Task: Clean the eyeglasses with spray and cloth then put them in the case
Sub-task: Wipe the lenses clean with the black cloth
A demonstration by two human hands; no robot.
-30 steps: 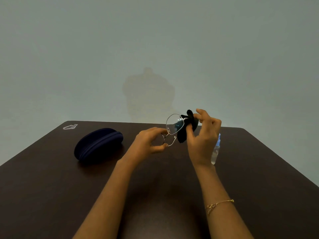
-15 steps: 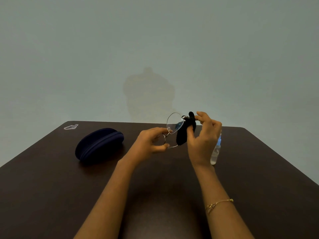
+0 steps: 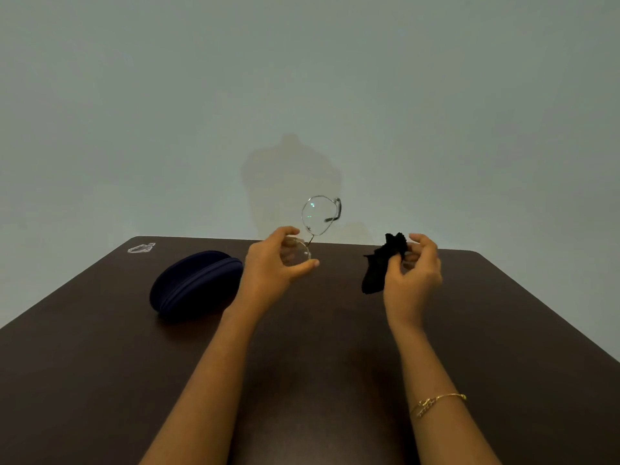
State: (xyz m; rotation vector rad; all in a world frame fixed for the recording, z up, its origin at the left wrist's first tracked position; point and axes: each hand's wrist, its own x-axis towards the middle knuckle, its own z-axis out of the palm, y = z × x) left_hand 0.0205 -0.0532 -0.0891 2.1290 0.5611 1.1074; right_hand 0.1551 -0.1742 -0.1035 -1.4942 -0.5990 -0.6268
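My left hand (image 3: 273,266) holds the thin metal-framed eyeglasses (image 3: 317,216) up above the table, one lens rising clear above the fingers, the other lens within the fingers. My right hand (image 3: 412,276) grips a crumpled black cloth (image 3: 382,266), held apart from the glasses to their right. A dark blue zipped case (image 3: 196,283) lies closed on the dark brown table (image 3: 100,364), just left of my left hand. The spray bottle is hidden behind my right hand.
A small clear plastic item (image 3: 141,248) lies at the table's far left corner. A plain pale wall rises behind the table's far edge. A gold bracelet (image 3: 436,402) sits on my right wrist.
My hands have drawn apart: the right hand took the cloth off the lens and moved right, and the left hand tilted the glasses upward. The spray bottle is now out of sight.
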